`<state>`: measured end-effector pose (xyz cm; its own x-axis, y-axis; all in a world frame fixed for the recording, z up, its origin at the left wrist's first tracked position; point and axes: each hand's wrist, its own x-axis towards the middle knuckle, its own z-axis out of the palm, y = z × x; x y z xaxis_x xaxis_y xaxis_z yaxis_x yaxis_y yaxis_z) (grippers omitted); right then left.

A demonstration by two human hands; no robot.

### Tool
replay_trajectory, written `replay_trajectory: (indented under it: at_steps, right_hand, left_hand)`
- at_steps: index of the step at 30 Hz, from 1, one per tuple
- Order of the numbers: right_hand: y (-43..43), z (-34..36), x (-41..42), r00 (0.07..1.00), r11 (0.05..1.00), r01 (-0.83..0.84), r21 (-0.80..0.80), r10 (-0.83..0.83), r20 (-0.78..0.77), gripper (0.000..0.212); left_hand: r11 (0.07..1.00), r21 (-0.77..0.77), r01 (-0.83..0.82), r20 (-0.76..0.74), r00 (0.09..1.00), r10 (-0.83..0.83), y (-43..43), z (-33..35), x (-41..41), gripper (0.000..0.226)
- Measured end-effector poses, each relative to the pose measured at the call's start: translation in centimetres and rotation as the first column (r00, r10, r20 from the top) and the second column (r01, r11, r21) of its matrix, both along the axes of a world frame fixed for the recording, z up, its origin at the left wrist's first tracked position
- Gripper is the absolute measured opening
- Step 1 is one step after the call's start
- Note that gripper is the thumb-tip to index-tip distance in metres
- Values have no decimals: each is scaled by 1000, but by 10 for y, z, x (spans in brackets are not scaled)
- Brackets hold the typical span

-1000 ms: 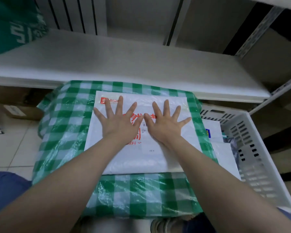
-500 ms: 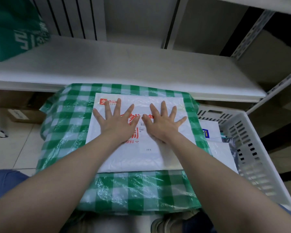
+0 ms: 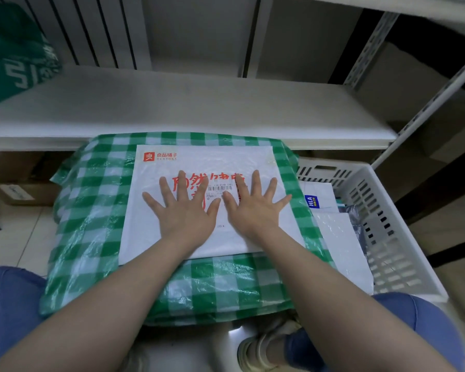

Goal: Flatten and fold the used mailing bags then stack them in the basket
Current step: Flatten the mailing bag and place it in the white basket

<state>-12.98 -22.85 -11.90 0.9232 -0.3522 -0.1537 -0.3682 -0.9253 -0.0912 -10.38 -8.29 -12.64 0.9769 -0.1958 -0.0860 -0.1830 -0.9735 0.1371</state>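
Currently at the flattening stage. The white mailing bag (image 3: 210, 159) lies printed side up on the green-checked cover (image 3: 91, 210), just left of the basket (image 3: 387, 253), and is not yet folded. My left grip (image 3: 184, 213) and right grip (image 3: 253, 210) rest palm-down on the bag's middle. The fingers are straight and spread apart, the thumbs nearly meet, and neither grip is clamped on anything.

I judge the stroke should run outward from this centre, with the right grip sweeping toward the basket and the left grip away from it, so that trapped air is pushed to the edges. I cannot tell which end of the bag is open. The cover looks glossy and wrinkled, so the bag may slide. One palm should therefore anchor while the other smooths.

For the fold, I would bring the edge farthest from the basket over to the edge nearest it, then crease with flat fingers. The folded bags (image 3: 344, 245) already in the basket suggest the size to match.
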Motion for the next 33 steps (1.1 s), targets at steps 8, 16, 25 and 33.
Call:
replay_trajectory:
  at_steps: [8, 16, 25, 33]
  right_hand:
    - [-3, 9, -2, 998, 992, -23, 123, 30, -56, 69]
    - [-48, 45, -16, 912, 864, 384, 325, -410, 13, 65]
    - [-75, 60, -22, 893, 559, 330, 761, -447, -58, 18]
    - [-99, 53, -35, 935, 313, 105, 944, -353, 13, 29]
  left_hand:
    - [1000, 6, -4, 3, 1000, 4, 2, -3, -1, 65]
    - [1000, -10, 1, -3, 1000, -1, 0, 2, -1, 65]
    - [1000, -28, -3, -26, 1000, 2, 0, 5, -4, 65]
    - [983, -168, -68, 46, 996, 76, -29, 42, -6, 64]
